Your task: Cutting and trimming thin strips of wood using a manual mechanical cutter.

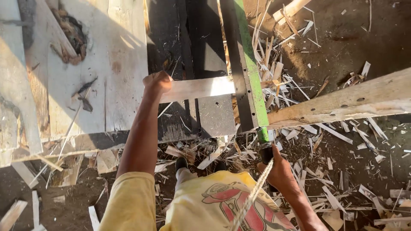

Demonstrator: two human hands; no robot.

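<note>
Left hand [157, 82] fisted on wooden strip [199, 88], right hand [278, 170] clenched round green saw [248, 68] handle: possible slip toward left knuckles just beside blade.

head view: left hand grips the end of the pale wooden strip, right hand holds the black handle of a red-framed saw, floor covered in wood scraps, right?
Not quite: the saw frame is green, not red, as the head view shows. The left hand grips the pale wooden strip, the right hand holds the black handle, and wood scraps cover the floor.
</note>
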